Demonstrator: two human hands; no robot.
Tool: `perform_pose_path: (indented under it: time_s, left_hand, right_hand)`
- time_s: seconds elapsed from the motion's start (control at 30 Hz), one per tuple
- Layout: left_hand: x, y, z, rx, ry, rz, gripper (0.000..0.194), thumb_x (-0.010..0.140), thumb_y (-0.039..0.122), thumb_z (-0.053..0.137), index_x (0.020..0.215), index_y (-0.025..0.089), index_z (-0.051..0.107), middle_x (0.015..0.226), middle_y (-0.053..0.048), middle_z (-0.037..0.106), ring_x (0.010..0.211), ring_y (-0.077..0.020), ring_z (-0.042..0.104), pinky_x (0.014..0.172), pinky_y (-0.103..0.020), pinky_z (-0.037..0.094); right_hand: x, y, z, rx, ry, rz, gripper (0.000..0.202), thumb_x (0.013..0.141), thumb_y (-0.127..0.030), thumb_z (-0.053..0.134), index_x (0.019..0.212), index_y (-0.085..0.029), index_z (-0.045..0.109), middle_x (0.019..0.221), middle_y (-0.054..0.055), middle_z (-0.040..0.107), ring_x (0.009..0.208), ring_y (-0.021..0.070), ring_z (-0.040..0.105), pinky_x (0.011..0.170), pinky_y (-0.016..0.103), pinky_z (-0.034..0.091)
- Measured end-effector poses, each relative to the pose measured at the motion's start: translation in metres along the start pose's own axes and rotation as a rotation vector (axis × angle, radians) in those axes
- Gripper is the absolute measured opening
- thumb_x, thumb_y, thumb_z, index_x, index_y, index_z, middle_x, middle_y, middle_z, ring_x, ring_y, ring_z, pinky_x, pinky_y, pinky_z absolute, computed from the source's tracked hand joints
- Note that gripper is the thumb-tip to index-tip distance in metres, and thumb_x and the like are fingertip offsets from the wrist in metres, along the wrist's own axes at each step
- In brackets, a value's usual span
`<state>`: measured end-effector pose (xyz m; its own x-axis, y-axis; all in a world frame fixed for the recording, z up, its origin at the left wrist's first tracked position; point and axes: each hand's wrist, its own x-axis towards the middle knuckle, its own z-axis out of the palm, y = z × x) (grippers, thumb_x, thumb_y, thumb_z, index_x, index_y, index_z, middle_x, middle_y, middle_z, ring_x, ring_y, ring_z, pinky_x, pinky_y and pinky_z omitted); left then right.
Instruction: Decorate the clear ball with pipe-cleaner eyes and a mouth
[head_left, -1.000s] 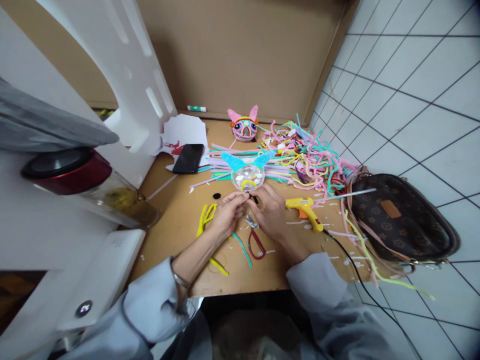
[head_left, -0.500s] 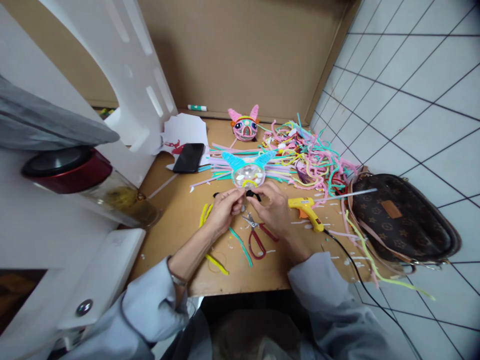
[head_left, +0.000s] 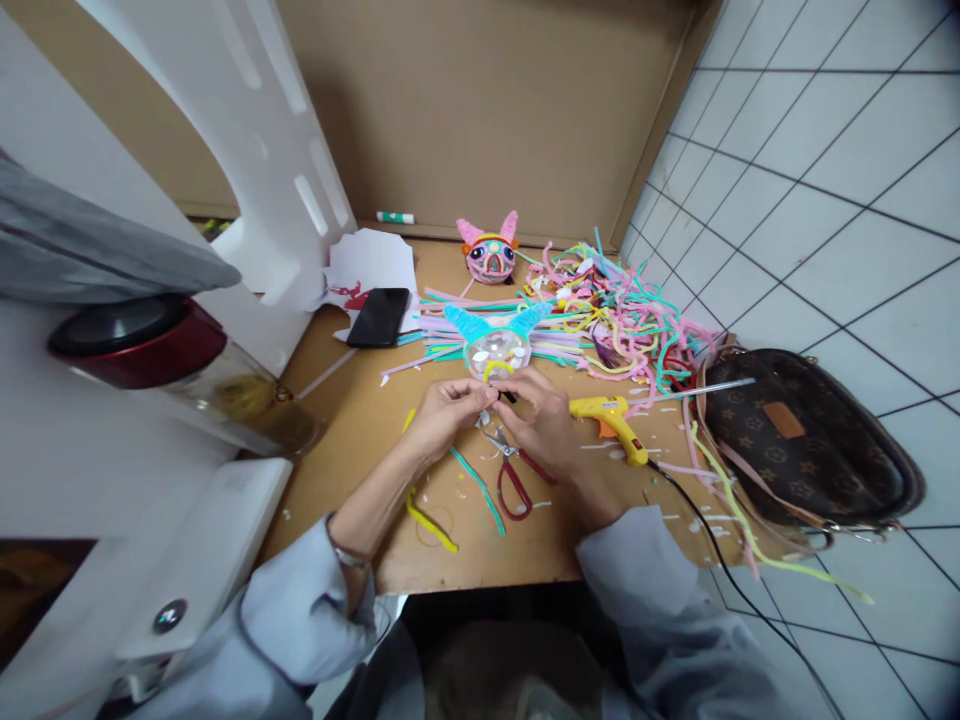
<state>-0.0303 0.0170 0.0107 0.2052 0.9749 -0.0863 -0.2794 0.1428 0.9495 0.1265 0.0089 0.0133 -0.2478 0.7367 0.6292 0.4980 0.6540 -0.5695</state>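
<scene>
Fingertips draw closer than half a second ago: the left hand [head_left: 446, 415] and right hand [head_left: 546, 415] pinch a small, thin black strip [head_left: 508, 396] just before the clear, blue-eared plastic ball [head_left: 496, 352], apparently mid-shaping.

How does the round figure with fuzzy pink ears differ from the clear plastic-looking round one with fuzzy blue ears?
The round pink-eared figure has dark eyes; the clear blue-eared figure shows white patches. The pink ears rise steeply; the blue ears splay outward. Both have round bodies and two ears.
</scene>
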Motion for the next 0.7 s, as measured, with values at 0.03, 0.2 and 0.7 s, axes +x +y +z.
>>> perform_pose_path:
  time_s: [0.03,0.2,0.7]
  left_hand:
    - [0.0,-0.001,0.0,-0.003,0.009,0.009,0.037,0.054,0.044,0.085,0.061,0.012,0.069,0.044,0.006,0.039,0.043,-0.0033,0.025,0.046,-0.022,0.013]
    - [0.0,-0.003,0.004,-0.036,0.073,0.053,0.034,0.056,0.043,0.083,0.06,0.013,0.068,0.043,0.006,0.039,0.043,-0.0038,0.025,0.047,-0.022,0.016]
    - [-0.004,-0.005,0.018,-0.204,0.119,-0.004,0.038,0.051,0.042,0.086,0.06,0.011,0.066,0.044,0.009,0.033,0.044,-0.0027,0.023,0.046,-0.022,0.014]
  right_hand:
    - [0.0,0.0,0.0,0.001,0.001,0.0,0.016,0.084,-0.018,0.062,0.098,-0.021,0.07,0.091,0.006,0.068,0.087,0.0192,0.066,0.079,0.033,0.055]
    - [-0.001,0.002,0.002,-0.017,0.041,0.038,0.02,0.085,-0.022,0.065,0.104,-0.024,0.069,0.096,0.006,0.069,0.092,0.0197,0.066,0.082,0.034,0.056]
    - [-0.006,0.003,0.006,-0.262,0.136,-0.101,0.008,0.09,-0.027,0.061,0.092,-0.021,0.065,0.086,0.007,0.067,0.083,0.0217,0.062,0.075,0.035,0.05]
